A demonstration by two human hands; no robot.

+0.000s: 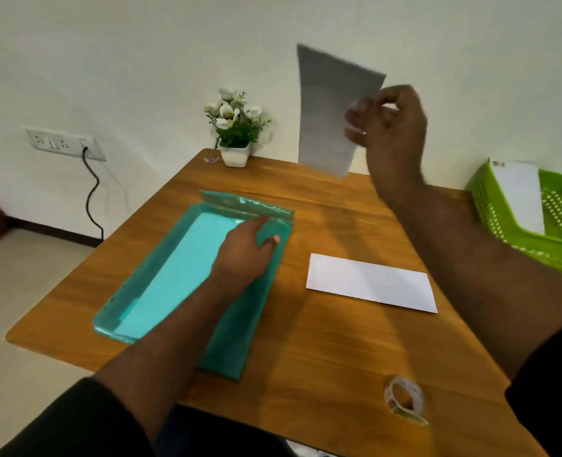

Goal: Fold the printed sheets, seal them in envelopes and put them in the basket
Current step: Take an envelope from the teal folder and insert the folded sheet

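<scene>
My right hand [386, 127] holds a printed sheet [327, 110] upright in the air above the far side of the table, pinched at its right edge. My left hand [245, 249] lies flat, fingers spread, on a teal plastic folder [240, 324] with pale sheets inside, on the left half of the wooden table [322, 351]. A white envelope [370, 282] lies flat on the table to the right of the folder. At the right edge stands a green basket [556, 232] with a white envelope [520, 196] inside it.
A roll of patterned tape [405, 399] stands near the table's front right edge. A small white pot of flowers [235, 133] sits at the far edge. A wall socket with a black cable [92, 192] is at the left.
</scene>
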